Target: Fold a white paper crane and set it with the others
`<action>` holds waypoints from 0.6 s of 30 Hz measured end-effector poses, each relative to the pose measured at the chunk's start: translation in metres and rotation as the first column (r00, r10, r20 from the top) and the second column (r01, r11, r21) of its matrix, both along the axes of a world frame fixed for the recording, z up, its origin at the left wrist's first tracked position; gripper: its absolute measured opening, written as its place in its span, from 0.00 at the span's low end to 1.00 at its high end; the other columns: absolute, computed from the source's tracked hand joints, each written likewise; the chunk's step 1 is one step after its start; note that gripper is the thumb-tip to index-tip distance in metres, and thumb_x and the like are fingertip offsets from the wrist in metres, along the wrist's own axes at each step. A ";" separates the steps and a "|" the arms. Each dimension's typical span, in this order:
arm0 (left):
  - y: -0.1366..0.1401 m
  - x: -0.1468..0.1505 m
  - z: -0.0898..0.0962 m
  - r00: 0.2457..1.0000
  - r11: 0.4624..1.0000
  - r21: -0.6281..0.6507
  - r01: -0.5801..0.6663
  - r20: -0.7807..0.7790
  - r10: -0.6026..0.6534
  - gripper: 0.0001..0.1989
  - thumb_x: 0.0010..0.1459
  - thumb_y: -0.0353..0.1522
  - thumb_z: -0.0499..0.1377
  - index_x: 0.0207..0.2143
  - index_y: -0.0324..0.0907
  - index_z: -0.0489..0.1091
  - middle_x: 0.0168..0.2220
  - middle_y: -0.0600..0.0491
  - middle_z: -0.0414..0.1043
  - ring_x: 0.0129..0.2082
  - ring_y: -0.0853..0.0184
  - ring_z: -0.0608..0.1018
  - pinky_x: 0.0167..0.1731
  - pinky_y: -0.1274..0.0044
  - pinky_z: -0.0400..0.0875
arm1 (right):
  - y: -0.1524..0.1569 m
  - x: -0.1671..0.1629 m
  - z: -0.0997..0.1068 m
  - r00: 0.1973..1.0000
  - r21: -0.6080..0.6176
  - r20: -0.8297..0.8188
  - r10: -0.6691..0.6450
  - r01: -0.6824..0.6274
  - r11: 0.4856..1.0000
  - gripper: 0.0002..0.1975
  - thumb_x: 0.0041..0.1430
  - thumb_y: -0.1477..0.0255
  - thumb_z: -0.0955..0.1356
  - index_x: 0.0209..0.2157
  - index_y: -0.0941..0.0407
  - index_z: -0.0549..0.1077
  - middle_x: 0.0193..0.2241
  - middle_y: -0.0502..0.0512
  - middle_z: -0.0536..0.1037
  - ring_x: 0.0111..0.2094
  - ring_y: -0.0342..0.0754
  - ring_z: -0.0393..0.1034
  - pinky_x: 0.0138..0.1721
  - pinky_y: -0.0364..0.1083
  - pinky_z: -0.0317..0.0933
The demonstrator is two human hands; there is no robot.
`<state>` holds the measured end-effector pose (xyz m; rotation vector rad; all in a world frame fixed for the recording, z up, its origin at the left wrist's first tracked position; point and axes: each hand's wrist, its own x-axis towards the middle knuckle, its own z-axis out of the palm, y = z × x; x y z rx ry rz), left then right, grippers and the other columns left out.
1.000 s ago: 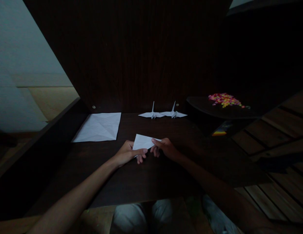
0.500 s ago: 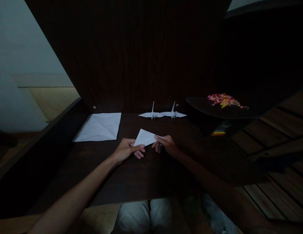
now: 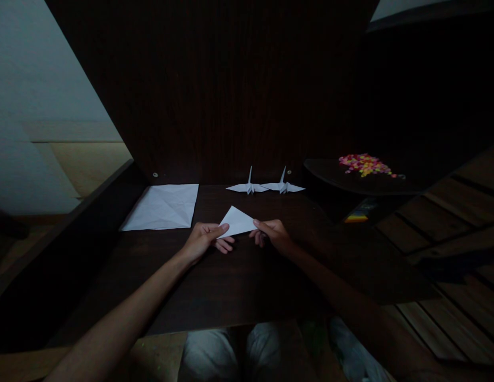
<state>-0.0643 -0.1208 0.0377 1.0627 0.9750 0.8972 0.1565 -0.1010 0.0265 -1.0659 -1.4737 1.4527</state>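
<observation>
Between my two hands is a white folded paper (image 3: 237, 222), triangular in outline, held above the dark table. My left hand (image 3: 205, 239) pinches its lower left corner, the thumb lying on top and the other fingers beneath. At the right corner, my right hand (image 3: 273, 233) grips the paper between thumb and fingers. Two white paper cranes (image 3: 250, 188) (image 3: 284, 187) stand side by side behind it, wings spread and touching or overlapping. To the left lies a flat white paper sheet (image 3: 163, 207) with crease lines.
A dark wooden table (image 3: 215, 297) has a raised side board (image 3: 71, 233) at left and a tall back panel (image 3: 231, 95). On a rounded shelf (image 3: 326, 178) at right sits a heap of small pink, red and yellow pieces (image 3: 366, 164). Wooden slats (image 3: 441, 318) show at far right.
My left thumb has moved up and left along the paper's edge, baring more of it. The folded paper has turned slightly, its top corner now a bit higher.
</observation>
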 end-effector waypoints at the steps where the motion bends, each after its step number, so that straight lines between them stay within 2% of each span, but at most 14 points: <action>1: 0.000 -0.001 0.000 1.000 1.000 0.001 0.003 0.004 -0.003 0.21 0.47 0.44 0.67 0.28 0.30 0.75 0.29 0.40 0.79 0.21 0.64 0.79 0.20 0.77 0.74 | 0.000 0.001 0.001 1.000 0.018 -0.007 0.001 -0.001 1.000 0.24 0.51 0.52 0.68 0.21 0.61 0.74 0.14 0.52 0.72 0.13 0.40 0.62 0.16 0.41 0.53; 4: 0.000 -0.001 0.001 1.000 1.000 -0.015 0.021 0.012 -0.021 0.21 0.47 0.44 0.67 0.27 0.30 0.75 0.27 0.41 0.79 0.21 0.63 0.79 0.20 0.76 0.75 | 0.000 0.004 0.002 0.999 0.040 -0.044 -0.001 0.002 0.999 0.16 0.49 0.59 0.71 0.27 0.60 0.74 0.18 0.51 0.74 0.14 0.40 0.63 0.16 0.40 0.53; 7: 0.001 -0.001 0.000 0.998 0.998 -0.038 0.059 0.014 -0.059 0.21 0.48 0.43 0.67 0.29 0.30 0.75 0.29 0.40 0.79 0.22 0.63 0.80 0.21 0.76 0.75 | 0.002 0.006 0.001 0.996 0.015 -0.081 0.028 -0.027 1.000 0.15 0.47 0.63 0.72 0.35 0.60 0.74 0.20 0.50 0.75 0.14 0.40 0.63 0.16 0.41 0.54; 11: 0.001 0.000 0.000 0.999 0.999 -0.005 0.033 0.028 -0.033 0.24 0.48 0.40 0.68 0.44 0.33 0.73 0.32 0.43 0.79 0.24 0.63 0.81 0.24 0.75 0.76 | 0.004 0.006 0.000 0.992 0.020 -0.127 0.021 -0.019 1.000 0.22 0.45 0.68 0.72 0.44 0.58 0.70 0.20 0.46 0.74 0.14 0.39 0.62 0.16 0.40 0.54; 13: 0.001 -0.001 0.000 1.000 0.999 0.047 0.002 0.031 -0.003 0.32 0.46 0.37 0.69 0.53 0.34 0.68 0.33 0.45 0.79 0.26 0.63 0.81 0.26 0.74 0.76 | 0.004 0.006 0.000 0.990 0.025 -0.144 -0.010 0.014 1.000 0.23 0.45 0.69 0.72 0.45 0.58 0.69 0.20 0.45 0.74 0.14 0.39 0.62 0.16 0.39 0.53; 15: 0.000 -0.003 0.000 1.000 0.993 0.113 -0.019 0.025 0.017 0.39 0.43 0.34 0.71 0.58 0.36 0.63 0.38 0.45 0.79 0.30 0.62 0.81 0.30 0.73 0.77 | 0.004 0.006 0.001 0.987 0.021 -0.157 -0.037 0.041 0.999 0.22 0.45 0.69 0.72 0.45 0.57 0.69 0.20 0.45 0.74 0.14 0.39 0.62 0.16 0.39 0.52; 18: 0.000 -0.005 0.000 0.997 0.979 0.196 -0.061 -0.026 0.068 0.38 0.40 0.34 0.72 0.56 0.38 0.67 0.45 0.44 0.77 0.37 0.61 0.80 0.37 0.72 0.76 | 0.003 0.006 0.002 0.986 -0.017 -0.161 -0.047 0.044 0.999 0.21 0.45 0.69 0.71 0.43 0.58 0.70 0.20 0.46 0.74 0.14 0.39 0.62 0.16 0.39 0.51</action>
